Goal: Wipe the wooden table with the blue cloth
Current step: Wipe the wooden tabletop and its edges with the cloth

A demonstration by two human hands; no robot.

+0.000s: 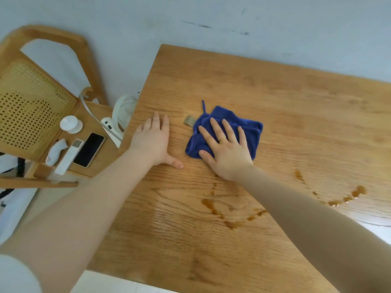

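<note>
The blue cloth [249,127] lies crumpled on the wooden table [296,106], left of the table's middle, with a grey tag and a loop sticking out at its far left. My right hand [226,149] presses flat on the cloth, fingers straight and spread. My left hand [155,140] rests flat on the bare wood to the left of the cloth, near the table's left edge. Brown liquid stains [211,205] streak the wood nearer to me, and more brown drops [357,191] sit at the right.
A wooden chair [38,98] with a woven cane back stands left of the table. On its seat lie a black phone [88,150], a white remote [68,156], a white round cap [70,123] and white devices. A pale wall borders the table's far side.
</note>
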